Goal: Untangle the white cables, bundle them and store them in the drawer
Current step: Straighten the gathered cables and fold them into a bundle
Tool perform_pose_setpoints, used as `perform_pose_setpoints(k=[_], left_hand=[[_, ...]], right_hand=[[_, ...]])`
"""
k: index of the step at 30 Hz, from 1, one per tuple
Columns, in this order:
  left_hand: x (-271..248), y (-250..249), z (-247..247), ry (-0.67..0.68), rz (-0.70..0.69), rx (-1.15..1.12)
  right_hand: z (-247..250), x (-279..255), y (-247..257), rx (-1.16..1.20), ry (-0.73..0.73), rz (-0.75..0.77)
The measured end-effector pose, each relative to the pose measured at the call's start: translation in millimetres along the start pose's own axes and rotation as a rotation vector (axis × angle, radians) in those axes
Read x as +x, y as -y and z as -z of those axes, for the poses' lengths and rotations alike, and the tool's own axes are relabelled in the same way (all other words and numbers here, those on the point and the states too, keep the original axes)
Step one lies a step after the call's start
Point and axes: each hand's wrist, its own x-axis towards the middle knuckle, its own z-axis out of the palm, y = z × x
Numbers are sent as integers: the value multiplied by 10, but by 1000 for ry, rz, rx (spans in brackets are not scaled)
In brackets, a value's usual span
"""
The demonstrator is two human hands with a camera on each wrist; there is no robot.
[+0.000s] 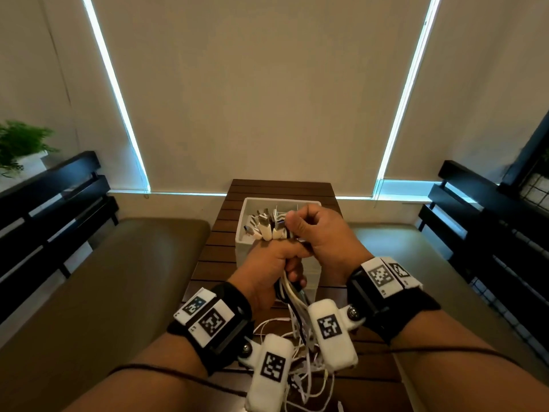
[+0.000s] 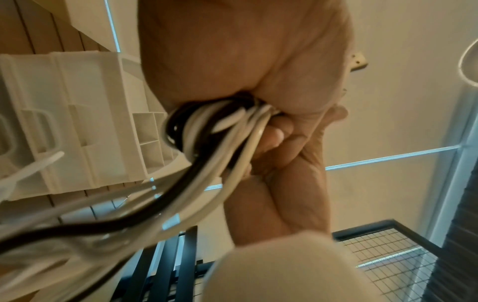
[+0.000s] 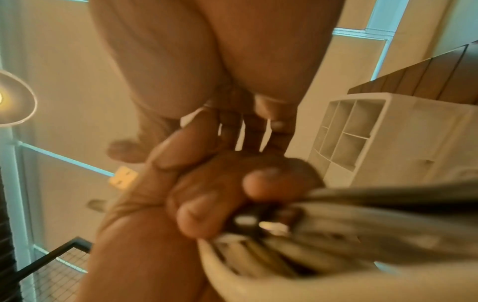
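Note:
Over the wooden slat table, my left hand grips a bundle of white cables mixed with a black one. Its plug ends stick up above the fist. The loose lengths hang down to the table between my wrists. My right hand is curled over the top of the bundle and pinches the plugs. Behind and under the hands, a white drawer unit has its top drawer open. The left wrist view shows the cables squeezed in the left hand.
Padded benches lie to the left and right of the narrow table, backed by black rails. A potted plant stands at far left. A wire-mesh rack is at far right. Blinds cover the window ahead.

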Motion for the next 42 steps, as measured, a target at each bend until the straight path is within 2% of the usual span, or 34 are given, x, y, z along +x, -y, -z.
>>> perform_pose_setpoints(k=[3,5,8,10,12,15,17,22,24,27,30,32,34,35,36,37,39,42], left_hand=[[30,-107,92,28,-56,-19],[20,-160,139,58,-45,-36],[1,-125,161,20,-43,82],[-5,-110,153,-16,-52,101],[9,-92,146,2,-27,131],[7,-73,147,49,28,143],[10,-75,148,62,35,145],[10,-46,130,95,34,126],[19,-35,118,101,28,128],[24,-8,74,-1,14,118],[41,67,-19,-207,60,33],[9,137,-94,-324,50,-38],[-50,172,-198,-414,21,-41],[-55,184,-242,-454,16,-46],[-53,179,-281,-491,28,-77],[-15,172,-279,-529,59,-120],[69,133,-223,-572,136,-213],[142,102,-125,-541,216,-278]], right_hand=[[-50,-144,-49,8,158,-160],[-22,-208,-133,69,255,-231],[-16,-244,-119,122,376,-344],[-49,-236,-94,-42,375,-348],[-101,-238,-78,-213,323,-301],[-148,-249,-52,-338,267,-260],[-165,-272,-44,-329,238,-265],[-181,-339,-63,-82,248,-395],[-176,-357,-68,-144,233,-399],[-209,-331,-134,-324,138,-301],[-209,-280,-221,-450,31,-184],[-215,-240,-272,-554,-58,-162],[-323,-202,-347,-707,-98,-214],[-449,-238,-273,-851,-78,-297],[-549,-282,-245,-1119,3,-357],[-560,-288,-258,-1208,46,-364],[-446,-254,-289,-1156,-41,-192],[-327,-207,-403,-1131,-60,-124]])
